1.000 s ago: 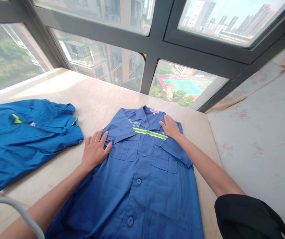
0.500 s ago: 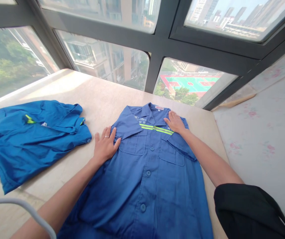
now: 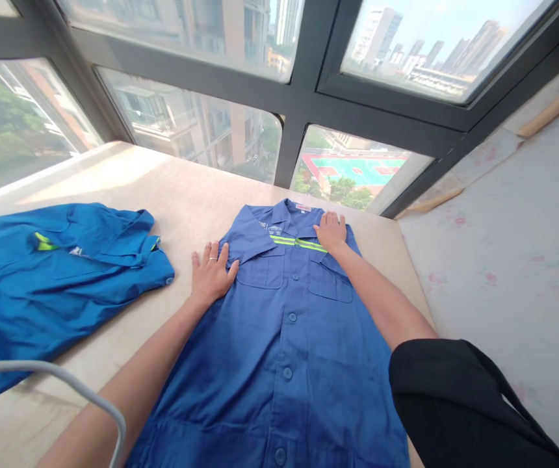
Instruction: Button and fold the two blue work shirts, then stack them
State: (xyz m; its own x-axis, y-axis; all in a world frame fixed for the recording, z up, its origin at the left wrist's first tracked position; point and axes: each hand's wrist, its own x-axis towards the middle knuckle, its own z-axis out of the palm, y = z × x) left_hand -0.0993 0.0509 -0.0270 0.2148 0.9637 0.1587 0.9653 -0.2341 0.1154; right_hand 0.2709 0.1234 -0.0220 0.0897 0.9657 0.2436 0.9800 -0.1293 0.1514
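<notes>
Two grips, spread flat: left hand (image 3: 212, 276) and right hand (image 3: 332, 231) flank the collar (image 3: 281, 213); even outward pressure should smooth the shirt (image 3: 260, 338)

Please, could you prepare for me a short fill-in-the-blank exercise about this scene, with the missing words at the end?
1. On one finger of the left hand there is a ____.
2. The right hand rests on a blue shirt, whose front has a row of round ____.
3. The black sleeve is on the person's ____ arm.
4. The pale wall is patterned with pink ____.

Missing words: ring; buttons; right; flowers.
</notes>
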